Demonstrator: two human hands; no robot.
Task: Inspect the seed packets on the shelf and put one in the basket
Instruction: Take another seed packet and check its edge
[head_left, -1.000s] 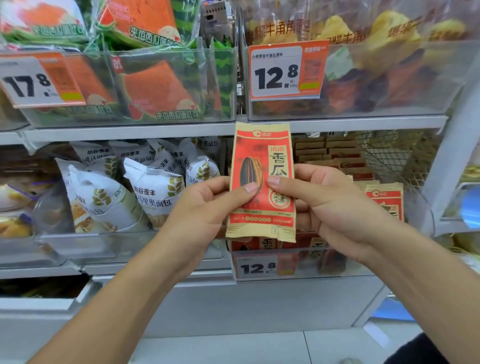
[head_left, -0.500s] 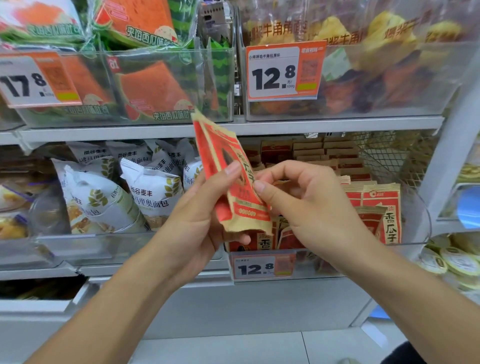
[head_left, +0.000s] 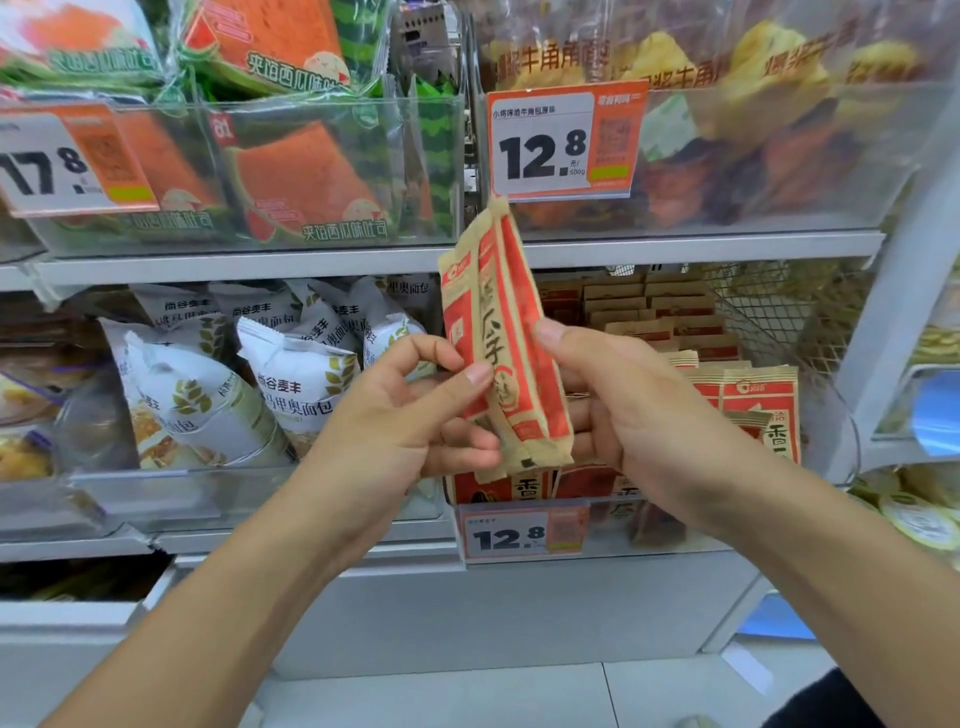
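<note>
Head view: we hold one seed packet (head_left: 506, 353) up in front of the shelf (head_left: 701, 248), turned nearly edge-on, seam side showing. Left hand (head_left: 410, 415) pinches its left edge, thumb on the face, fingers curled behind. Right hand (head_left: 623, 410) grips the right edge, thumb tip on top, fingers behind. More packets in the bin (head_left: 748, 405) behind. Step looks like inspection. Next: free one hand, carry the packet down to the basket, not in view.
</note>
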